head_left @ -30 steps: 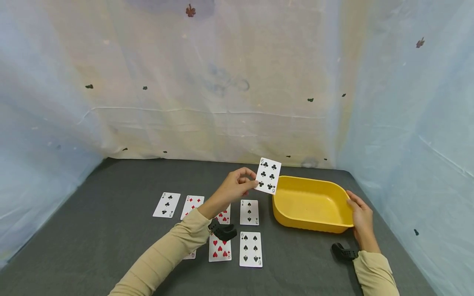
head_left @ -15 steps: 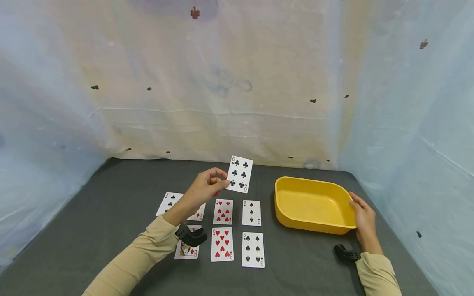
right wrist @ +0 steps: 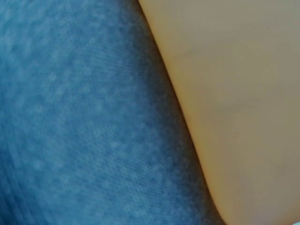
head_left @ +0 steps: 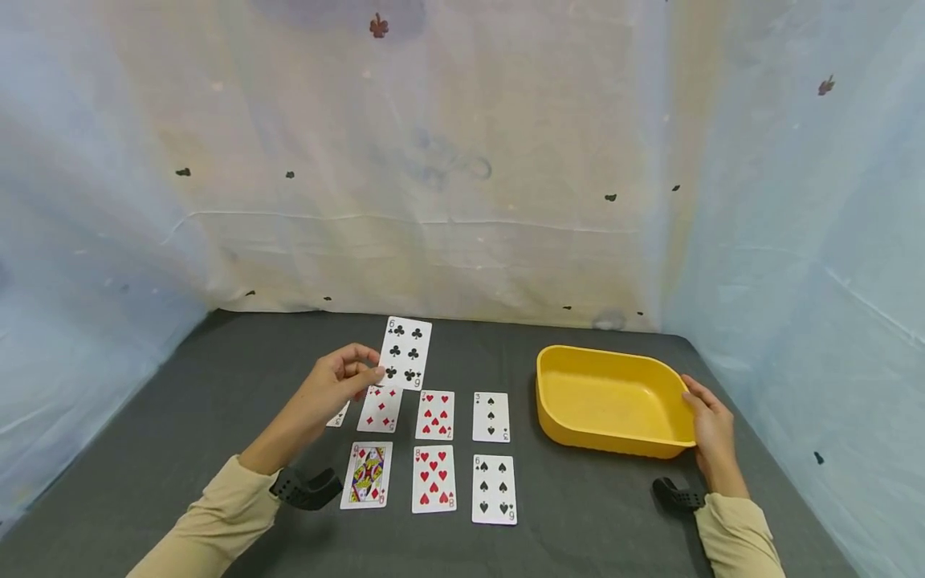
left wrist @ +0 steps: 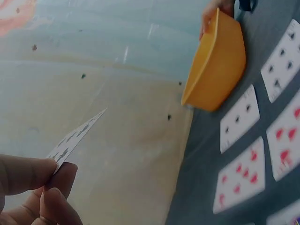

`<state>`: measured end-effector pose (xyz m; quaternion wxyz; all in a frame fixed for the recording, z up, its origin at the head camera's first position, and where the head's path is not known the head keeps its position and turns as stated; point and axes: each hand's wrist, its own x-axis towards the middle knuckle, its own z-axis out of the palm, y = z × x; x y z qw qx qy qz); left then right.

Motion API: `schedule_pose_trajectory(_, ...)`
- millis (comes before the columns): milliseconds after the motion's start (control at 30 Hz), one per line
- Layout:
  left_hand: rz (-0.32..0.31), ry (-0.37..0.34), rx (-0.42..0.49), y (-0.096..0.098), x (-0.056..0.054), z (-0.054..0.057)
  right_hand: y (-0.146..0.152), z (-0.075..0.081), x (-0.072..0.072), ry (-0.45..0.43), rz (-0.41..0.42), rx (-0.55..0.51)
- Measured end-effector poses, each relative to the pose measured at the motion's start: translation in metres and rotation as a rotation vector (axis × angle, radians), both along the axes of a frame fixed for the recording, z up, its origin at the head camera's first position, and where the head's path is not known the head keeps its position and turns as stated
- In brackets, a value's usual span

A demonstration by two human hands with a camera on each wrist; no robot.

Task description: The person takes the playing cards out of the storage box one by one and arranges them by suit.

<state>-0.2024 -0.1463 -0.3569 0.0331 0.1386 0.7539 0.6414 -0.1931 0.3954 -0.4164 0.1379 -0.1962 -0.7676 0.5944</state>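
Between thumb and fingers my left hand [head_left: 328, 393] pinches the six of clubs [head_left: 405, 353] by its lower left corner. The card is face toward me, raised above the row of cards; the left wrist view shows the same card [left wrist: 75, 140] almost edge-on. Just below it lies the five of diamonds [head_left: 380, 410], its top edge covered. The three of clubs [head_left: 338, 417] is mostly hidden behind my left hand. Over on the right, my right hand [head_left: 711, 433] grips the right end of a yellow plastic tub [head_left: 614, 443], which has a bare bottom.
Face up on the dark cloth [head_left: 578, 522] lie the seven of hearts [head_left: 435, 416], three of spades [head_left: 491, 417], queen of diamonds [head_left: 366, 475], eight of hearts [head_left: 433, 479] and six of spades [head_left: 495, 490]. Plastic sheeting [head_left: 433, 265] walls the back and sides.
My left hand has carried the six of clubs leftward from beside the tub to above the five of diamonds. The queen and hearts cards have come into view. The right hand stays on the tub.
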Motion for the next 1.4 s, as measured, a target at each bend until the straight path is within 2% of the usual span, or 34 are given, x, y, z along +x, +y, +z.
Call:
schedule_pose_trajectory(133,0.037,-0.015,0.001,-0.020,0.013,-0.010,0.000,-0.001,0.001,0.004,0.008,-0.003)
schedule_pose_trajectory(367,0.140,-0.055,-0.043,-0.047,0.032,-0.027,0.000,-0.001,0.000,-0.012,-0.005,0.013)
schedule_pose_trajectory(567,0.164,-0.123,-0.064,-0.067,0.046,-0.041,-0.001,0.001,-0.002,-0.015,-0.009,-0.008)
schedule_pose_trajectory(667,0.174,-0.167,-0.104,-0.077,0.052,-0.046,-0.001,0.001,-0.002,-0.015,-0.012,-0.012)
schedule_pose_trajectory(767,0.169,-0.181,-0.150,-0.086,0.057,-0.051,-0.001,0.000,-0.001,-0.016,-0.011,-0.015)
schedule_pose_trajectory(933,0.146,-0.154,-0.228,-0.097,0.064,-0.060,0.001,0.000,0.001,0.004,-0.013,-0.058)
schedule_pose_trajectory(1100,0.149,-0.149,-0.308,-0.105,0.069,-0.068,0.002,0.001,0.002,0.034,-0.017,-0.110)
schedule_pose_trajectory(1300,0.180,-0.123,-0.394,-0.110,0.074,-0.074,0.000,0.001,0.001,0.022,-0.021,-0.114)
schedule_pose_trajectory(1400,0.214,-0.068,-0.497,-0.109,0.076,-0.075,-0.001,0.001,0.001,0.011,-0.026,-0.100)
